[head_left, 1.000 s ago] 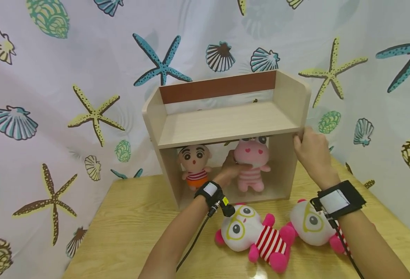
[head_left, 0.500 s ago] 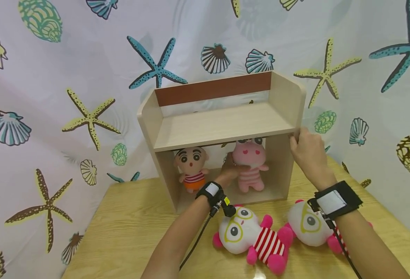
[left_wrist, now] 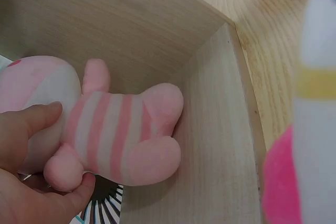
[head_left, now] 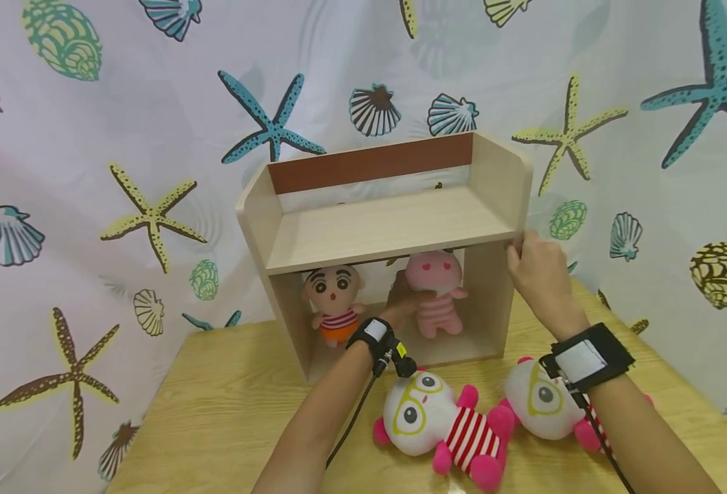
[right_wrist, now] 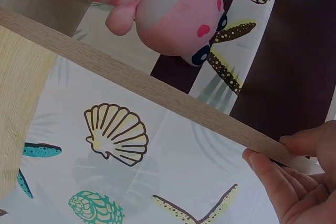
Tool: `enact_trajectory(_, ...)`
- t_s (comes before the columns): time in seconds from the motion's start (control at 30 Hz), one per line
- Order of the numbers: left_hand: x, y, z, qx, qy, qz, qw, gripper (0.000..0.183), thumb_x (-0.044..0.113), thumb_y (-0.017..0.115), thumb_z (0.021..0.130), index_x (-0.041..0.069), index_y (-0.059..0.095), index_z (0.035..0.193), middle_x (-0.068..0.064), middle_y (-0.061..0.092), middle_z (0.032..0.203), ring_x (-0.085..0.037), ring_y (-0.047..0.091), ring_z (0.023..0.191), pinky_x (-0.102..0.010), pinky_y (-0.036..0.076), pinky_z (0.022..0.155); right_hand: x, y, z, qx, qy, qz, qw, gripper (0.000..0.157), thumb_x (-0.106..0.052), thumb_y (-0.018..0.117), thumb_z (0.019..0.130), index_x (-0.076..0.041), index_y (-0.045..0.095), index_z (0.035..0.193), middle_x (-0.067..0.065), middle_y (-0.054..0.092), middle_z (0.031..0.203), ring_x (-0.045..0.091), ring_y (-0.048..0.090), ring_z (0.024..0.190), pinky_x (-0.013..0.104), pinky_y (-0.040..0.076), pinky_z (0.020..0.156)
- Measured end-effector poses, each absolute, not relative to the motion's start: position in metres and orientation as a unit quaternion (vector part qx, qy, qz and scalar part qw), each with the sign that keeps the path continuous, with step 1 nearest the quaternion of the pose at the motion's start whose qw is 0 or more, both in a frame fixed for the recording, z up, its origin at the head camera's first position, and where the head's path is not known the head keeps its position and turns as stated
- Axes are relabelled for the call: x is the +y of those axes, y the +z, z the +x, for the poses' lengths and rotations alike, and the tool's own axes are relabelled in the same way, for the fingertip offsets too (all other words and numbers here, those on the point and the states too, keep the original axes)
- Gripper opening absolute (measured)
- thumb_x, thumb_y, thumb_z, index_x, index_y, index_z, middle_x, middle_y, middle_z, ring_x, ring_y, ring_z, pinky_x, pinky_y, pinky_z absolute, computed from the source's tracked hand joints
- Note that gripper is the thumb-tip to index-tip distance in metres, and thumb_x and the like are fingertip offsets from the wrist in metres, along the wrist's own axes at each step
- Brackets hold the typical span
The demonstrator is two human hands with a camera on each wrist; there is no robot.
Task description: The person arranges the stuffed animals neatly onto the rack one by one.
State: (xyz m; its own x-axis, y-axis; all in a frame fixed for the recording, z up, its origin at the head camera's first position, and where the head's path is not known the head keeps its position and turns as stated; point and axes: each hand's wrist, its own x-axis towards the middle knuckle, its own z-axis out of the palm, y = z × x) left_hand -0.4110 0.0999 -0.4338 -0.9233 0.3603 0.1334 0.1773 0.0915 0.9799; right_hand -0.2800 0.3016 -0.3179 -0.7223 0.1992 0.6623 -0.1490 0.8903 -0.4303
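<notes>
Inside the lower compartment of a small wooden shelf [head_left: 369,230], my left hand [head_left: 408,300] grips a pink plush toy [head_left: 436,312] with heart cheeks and a striped body. In the left wrist view, the thumb lies on its head and the fingers [left_wrist: 73,198] come round from below by its arm. The toy stands roughly upright, its eyes mostly hidden behind the upper board in the head view. My right hand [head_left: 541,274] holds the front edge of the shelf's right side panel [right_wrist: 131,85], thumb on one face, fingers on the other. Left of my left hand sits a boy doll [head_left: 335,309] in orange shorts.
Two white-and-pink plush toys with yellow glasses lie on the wooden table [head_left: 215,412] before the shelf: one plush [head_left: 443,429] in the middle, the other plush [head_left: 542,405] partly behind my right forearm. A patterned curtain [head_left: 171,123] hangs close behind.
The head view has shifted a little, so the shelf appears further left and lower. The pink plush toy's eyes show less under the upper board. Both hands keep their holds.
</notes>
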Motion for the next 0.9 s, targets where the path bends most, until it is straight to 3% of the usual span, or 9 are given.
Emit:
enact_trajectory(0.27, 0.108, -0.446, -0.426, 0.771, 0.612, 0.166, 0.052, 0.071, 0.014, 0.077, 0.074, 0.008, 0.042, 0.137, -0.006, 0.059, 0.122, -0.021, 0.055, 0.111, -0.037, 0.043, 0.099, 0.302, -0.322, -0.281, -0.9, 0.236, -0.008, 0.367, 0.028, -0.006, 0.055, 0.098, 0.022, 0.055, 0.102, 0.039, 0.062, 0.083, 0.048, 0.066, 0.068, 0.051, 0.051, 0.05)
enact_trajectory(0.57, 0.116, -0.436, -0.426, 0.756, 0.628, 0.178, 0.05, 0.065, 0.004, 0.076, 0.074, 0.003, 0.045, 0.132, -0.011, 0.059, 0.119, -0.025, 0.056, 0.109, -0.041, 0.044, 0.099, 0.304, -0.324, -0.282, -0.896, 0.24, -0.003, 0.373, 0.03, -0.007, 0.055, 0.098, 0.023, 0.055, 0.105, 0.04, 0.062, 0.086, 0.051, 0.066, 0.071, 0.053, 0.053, 0.051)
enact_trajectory(0.73, 0.116, -0.435, -0.43, 0.766, 0.621, 0.165, 0.036, 0.066, 0.005, 0.078, 0.072, 0.001, 0.047, 0.13, -0.01, 0.06, 0.115, -0.025, 0.056, 0.107, -0.039, 0.044, 0.097, 0.305, -0.323, -0.282, -0.894, 0.23, -0.004, 0.384, 0.026, -0.006, 0.057, 0.097, 0.02, 0.056, 0.098, 0.034, 0.061, 0.076, 0.044, 0.064, 0.06, 0.048, 0.049, 0.047)
enact_trajectory(0.9, 0.116, -0.438, -0.432, 0.734, 0.635, 0.219, 0.101, 0.046, 0.007, 0.07, 0.081, 0.0, 0.061, 0.125, -0.01, 0.067, 0.111, -0.022, 0.061, 0.104, -0.033, 0.045, 0.096, 0.305, -0.322, -0.282, -0.896, 0.227, -0.008, 0.382, 0.024, -0.006, 0.058, 0.097, 0.018, 0.056, 0.095, 0.03, 0.06, 0.071, 0.037, 0.06, 0.055, 0.044, 0.046, 0.045)
